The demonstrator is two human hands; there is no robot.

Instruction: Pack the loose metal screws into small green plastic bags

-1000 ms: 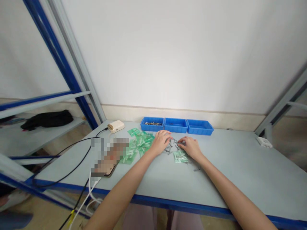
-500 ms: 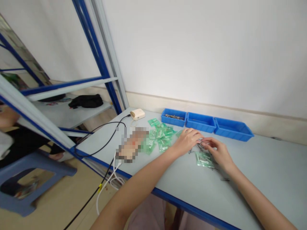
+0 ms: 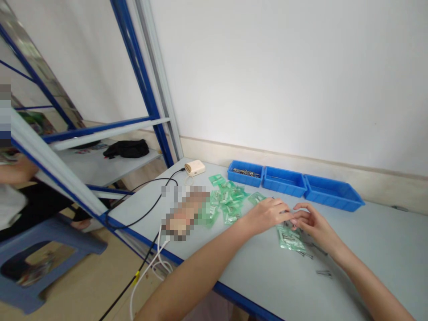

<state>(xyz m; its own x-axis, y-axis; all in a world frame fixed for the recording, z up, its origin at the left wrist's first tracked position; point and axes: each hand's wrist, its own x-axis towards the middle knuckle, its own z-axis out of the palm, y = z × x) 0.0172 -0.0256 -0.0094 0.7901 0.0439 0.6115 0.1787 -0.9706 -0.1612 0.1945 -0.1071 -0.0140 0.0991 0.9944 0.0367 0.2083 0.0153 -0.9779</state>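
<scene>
2 bare hands meet above a pale grey table (image 3: 261, 276) with a blue front edge. The left hand (image 3: 269, 215), palm down, bends its fingers toward the right hand (image 3: 316, 228), whose thumb and fingers curve inward, the fingertips of the 2 touching or nearly so. Whether the fingers pinch anything cannot be told; the spot is too small and partly hidden.

A flat, clear green plastic packet (image 3: 290, 240) containing slim metal pieces lies on the table just below the joined fingertips, partly covered by them. Near the right wrist, loose slim dark metal pins (image 3: 323, 273) are scattered on the tabletop.

To the left of the left hand, similar green packets (image 3: 230, 196) sit in a loose, overlapping pile. Behind it, 3 blue rectangular plastic bins (image 3: 284, 189) stand end to end near the white wall (image 3: 267, 80), the leftmost holding a heap of thin metal rods (image 3: 247, 172).

A pixelated oblong object (image 3: 187, 218) and a small cream box (image 3: 195, 168) occupy the table's left end. At far left, a person in black (image 3: 43, 198) sits on a blue-grey plastic stool (image 3: 87, 243).
</scene>
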